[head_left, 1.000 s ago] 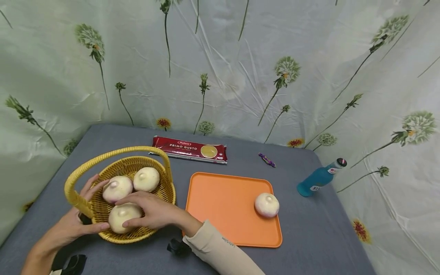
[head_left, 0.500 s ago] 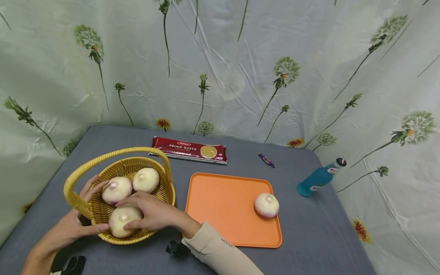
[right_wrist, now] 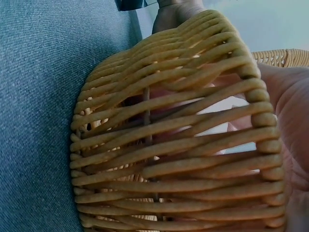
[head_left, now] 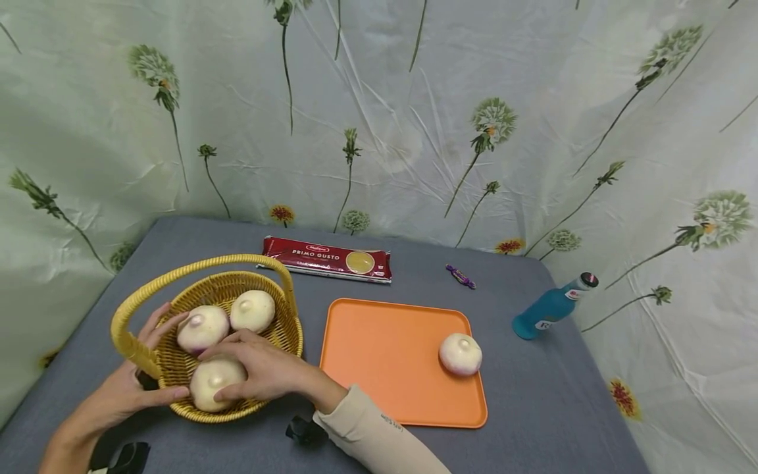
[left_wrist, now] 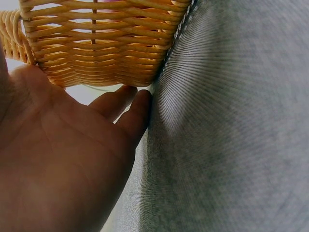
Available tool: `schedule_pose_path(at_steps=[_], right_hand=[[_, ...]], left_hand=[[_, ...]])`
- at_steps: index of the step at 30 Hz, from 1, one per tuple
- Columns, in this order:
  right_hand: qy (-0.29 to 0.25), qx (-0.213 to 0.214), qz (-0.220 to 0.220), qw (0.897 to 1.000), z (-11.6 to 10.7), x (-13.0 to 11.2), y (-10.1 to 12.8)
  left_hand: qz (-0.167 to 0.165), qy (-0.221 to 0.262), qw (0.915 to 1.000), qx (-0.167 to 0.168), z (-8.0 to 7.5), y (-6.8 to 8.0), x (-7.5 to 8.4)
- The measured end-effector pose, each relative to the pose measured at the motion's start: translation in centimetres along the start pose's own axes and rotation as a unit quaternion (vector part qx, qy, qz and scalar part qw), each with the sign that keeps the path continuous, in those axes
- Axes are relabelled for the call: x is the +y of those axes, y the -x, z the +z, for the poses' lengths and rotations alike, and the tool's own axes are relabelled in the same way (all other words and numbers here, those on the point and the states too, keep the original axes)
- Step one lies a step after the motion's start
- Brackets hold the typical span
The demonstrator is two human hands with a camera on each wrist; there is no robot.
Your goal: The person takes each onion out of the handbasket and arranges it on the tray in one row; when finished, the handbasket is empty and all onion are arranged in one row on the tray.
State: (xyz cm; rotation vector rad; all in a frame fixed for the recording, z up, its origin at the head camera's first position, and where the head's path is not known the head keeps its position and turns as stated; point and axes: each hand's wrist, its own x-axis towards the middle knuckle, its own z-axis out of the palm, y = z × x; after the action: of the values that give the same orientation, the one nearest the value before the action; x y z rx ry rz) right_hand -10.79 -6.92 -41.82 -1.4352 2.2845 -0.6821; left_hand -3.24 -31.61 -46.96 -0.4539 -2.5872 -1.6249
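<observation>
Grey counter [head_left: 533,408] carries an orange tray [head_left: 385,355] with one turnip [head_left: 460,353] and, to its left, a wicker basket [head_left: 278,329]. Left hand [head_left: 121,392] lies flat, fingers straight, against the basket's outer wall. Right hand [head_left: 266,368] curls over the nearest turnip in the basket [head_left: 212,384].

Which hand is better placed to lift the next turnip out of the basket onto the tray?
Right. The right hand already grips the front turnip, tray-side; the left hand steadies the basket.
</observation>
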Motion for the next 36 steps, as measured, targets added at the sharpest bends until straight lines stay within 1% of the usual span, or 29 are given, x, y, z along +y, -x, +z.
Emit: schedule_pose_path(at_steps=[7,14,19,23,30,36], right_hand=[[0.011,0.014,-0.025,1.0,0.2,0.0,0.2],[0.014,0.031,-0.024,0.999,0.3,-0.1,0.5],[-0.008,0.042,-0.02,0.999,0.2,0.0,0.7],[-0.021,0.05,-0.02,0.998,0.2,0.1,0.8],[-0.033,0.077,-0.045,0.995,-0.2,0.4,1.1],[-0.051,0.096,-0.037,0.993,-0.3,0.1,1.7]], left_hand=[[-0.001,0.01,0.9999,-0.006,0.0,0.0,0.1],[-0.001,0.008,1.0,-0.004,0.1,-0.1,0.1],[-0.006,0.019,0.9998,-0.006,0.1,0.0,0.1],[-0.002,0.011,0.9999,-0.005,0.1,0.0,0.1],[0.001,0.002,1.0,-0.004,0.1,0.0,0.1],[0.007,-0.001,1.0,-0.004,0.0,0.0,0.1]])
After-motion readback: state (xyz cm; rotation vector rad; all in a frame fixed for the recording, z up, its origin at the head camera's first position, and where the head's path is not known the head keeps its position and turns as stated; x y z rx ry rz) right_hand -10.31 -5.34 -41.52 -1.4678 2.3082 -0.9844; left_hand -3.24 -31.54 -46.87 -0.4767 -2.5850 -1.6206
